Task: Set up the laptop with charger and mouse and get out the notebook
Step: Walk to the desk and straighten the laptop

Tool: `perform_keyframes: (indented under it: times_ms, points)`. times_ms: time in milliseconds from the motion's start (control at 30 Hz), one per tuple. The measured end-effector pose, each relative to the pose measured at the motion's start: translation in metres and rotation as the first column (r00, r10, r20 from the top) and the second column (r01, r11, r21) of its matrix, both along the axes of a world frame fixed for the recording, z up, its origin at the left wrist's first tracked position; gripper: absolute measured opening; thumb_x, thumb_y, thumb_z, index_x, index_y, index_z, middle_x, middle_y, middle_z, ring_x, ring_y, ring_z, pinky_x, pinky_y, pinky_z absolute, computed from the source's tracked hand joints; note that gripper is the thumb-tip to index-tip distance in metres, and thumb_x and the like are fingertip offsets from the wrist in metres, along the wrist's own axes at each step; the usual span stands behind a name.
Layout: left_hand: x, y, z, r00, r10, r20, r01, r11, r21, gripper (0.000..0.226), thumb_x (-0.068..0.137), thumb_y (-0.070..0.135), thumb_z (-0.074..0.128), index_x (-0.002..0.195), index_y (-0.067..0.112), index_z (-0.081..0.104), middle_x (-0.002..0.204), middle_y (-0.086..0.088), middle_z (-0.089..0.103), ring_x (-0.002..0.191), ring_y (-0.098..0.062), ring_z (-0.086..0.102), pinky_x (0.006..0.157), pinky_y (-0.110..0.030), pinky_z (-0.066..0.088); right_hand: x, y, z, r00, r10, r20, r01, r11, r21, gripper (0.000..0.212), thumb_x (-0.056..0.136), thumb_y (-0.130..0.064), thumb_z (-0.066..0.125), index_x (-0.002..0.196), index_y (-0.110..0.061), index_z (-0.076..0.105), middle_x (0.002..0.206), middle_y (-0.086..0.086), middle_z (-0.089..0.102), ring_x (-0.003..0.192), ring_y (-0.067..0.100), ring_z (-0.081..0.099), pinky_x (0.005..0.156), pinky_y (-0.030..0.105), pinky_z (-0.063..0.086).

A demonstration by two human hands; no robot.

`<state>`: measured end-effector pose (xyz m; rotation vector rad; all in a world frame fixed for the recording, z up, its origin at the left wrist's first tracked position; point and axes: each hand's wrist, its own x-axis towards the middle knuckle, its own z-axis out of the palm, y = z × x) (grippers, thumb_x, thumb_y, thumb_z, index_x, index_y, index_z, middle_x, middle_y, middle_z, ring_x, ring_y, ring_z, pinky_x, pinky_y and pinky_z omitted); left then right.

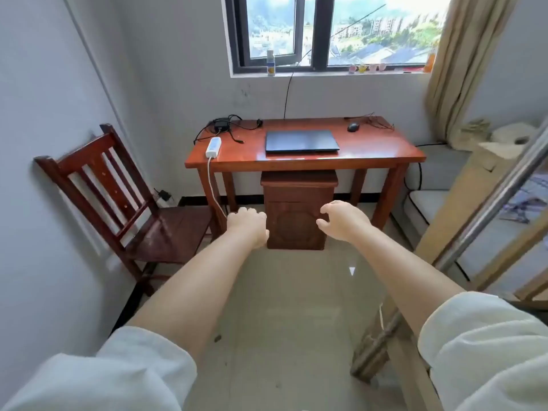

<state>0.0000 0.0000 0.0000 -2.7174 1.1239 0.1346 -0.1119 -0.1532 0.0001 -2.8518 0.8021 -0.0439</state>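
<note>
You are standing well back from the desk [305, 161], both arms stretched forward and both hands empty: your left hand [247, 225] is curling loosely with the fingers bent under, your right hand [341, 221] is hanging half open, and neither is touching anything.

Far beyond your grip, just past both hands, the small wooden cabinet [298, 209] is sitting under the desk with its door shut; whatever it is holding is hidden, and no notebook is showing anywhere, so that is probably where you will be looking.

Above and beyond your right hand, the laptop [302, 141] is lying closed and flat at mid-desk. Expect it to feel stiff, fairly heavy and smooth-skinned; lift the lid from its front edge while steadying the base.

Above your left hand, the white power strip [213, 147] is resting at the desk's near left edge, its cord drooping to the floor. Behind it, the charger [221, 124] is lying in tangled, floppy cable; take the brick, not the wire.

The mouse [353, 127], light and slippery, is waiting far right; cup it from above.
</note>
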Motion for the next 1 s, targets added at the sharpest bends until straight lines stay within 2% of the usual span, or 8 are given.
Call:
perform_keyframes:
  times_ms: [133,233,367,567,733,867,1000]
  points:
    - [0.079,-0.062,0.007,0.999,0.022,-0.025,-0.022,1.0,-0.008,0.041,0.096,0.033,0.038,0.13,0.011,0.042,0.133,-0.013,0.049,0.125,-0.03,0.042,0.099,-0.042,0.041,0.076,-0.074,0.004,0.998,-0.056,-0.012,0.057,0.998,0.028,0.037,0.095,-0.029,0.044,0.123,-0.007,0.054,0.132,0.01,0.053,0.116,0.029,0.053,0.087,0.038,0.05]
    - [0.143,-0.105,0.005,0.997,0.037,-0.063,-0.039,0.999,-0.026,0.041,0.095,0.034,0.038,0.128,0.011,0.043,0.131,-0.012,0.05,0.123,-0.03,0.044,0.096,-0.043,0.043,0.141,-0.123,0.003,0.999,-0.04,-0.014,0.041,0.998,0.048,0.038,0.094,-0.028,0.044,0.125,-0.008,0.053,0.132,0.011,0.053,0.117,0.029,0.052,0.09,0.04,0.049]
    - [0.235,-0.164,-0.007,0.997,0.053,-0.064,-0.052,0.999,0.006,0.042,0.095,0.036,0.038,0.128,0.01,0.043,0.132,-0.013,0.049,0.124,-0.031,0.043,0.096,-0.043,0.042,0.228,-0.188,-0.015,0.999,-0.03,-0.012,0.031,0.998,0.058,0.036,0.094,-0.028,0.044,0.121,-0.008,0.054,0.128,0.01,0.055,0.114,0.028,0.053,0.086,0.037,0.049]
    - [0.381,-0.271,-0.03,0.992,0.022,-0.121,-0.017,0.999,0.041,0.043,0.095,0.036,0.037,0.129,0.011,0.041,0.136,-0.012,0.046,0.126,-0.031,0.041,0.099,-0.043,0.041,0.355,-0.301,-0.036,0.989,-0.137,-0.05,0.142,0.985,0.102,0.036,0.094,-0.026,0.043,0.122,-0.007,0.054,0.13,0.012,0.055,0.114,0.03,0.054,0.088,0.039,0.049]
    - [0.468,-0.351,-0.048,0.974,0.05,-0.222,-0.043,0.998,0.037,0.04,0.095,0.034,0.036,0.127,0.011,0.043,0.135,-0.013,0.048,0.125,-0.031,0.042,0.098,-0.042,0.041,0.419,-0.381,-0.052,0.969,-0.231,-0.085,0.243,0.955,0.168,0.038,0.093,-0.025,0.046,0.126,-0.01,0.052,0.135,0.009,0.053,0.121,0.027,0.049,0.096,0.037,0.044]
    - [0.523,-0.412,-0.07,0.939,0.111,-0.327,-0.113,0.993,0.011,0.04,0.095,0.034,0.038,0.127,0.01,0.042,0.133,-0.012,0.05,0.124,-0.031,0.044,0.098,-0.041,0.043,0.465,-0.452,-0.073,0.934,-0.328,-0.143,0.352,0.913,0.205,0.032,0.092,-0.024,0.045,0.114,-0.005,0.058,0.122,0.016,0.059,0.104,0.029,0.055,0.087,0.034,0.047]
    - [0.577,-0.467,-0.1,0.89,0.202,-0.41,-0.226,0.974,-0.012,0.044,0.094,0.033,0.04,0.13,0.008,0.038,0.135,-0.015,0.048,0.125,-0.033,0.045,0.098,-0.042,0.042,0.513,-0.524,-0.098,0.909,-0.38,-0.169,0.411,0.881,0.234,0.037,0.093,-0.025,0.044,0.124,-0.008,0.053,0.129,0.016,0.056,0.118,0.031,0.051,0.095,0.038,0.045]
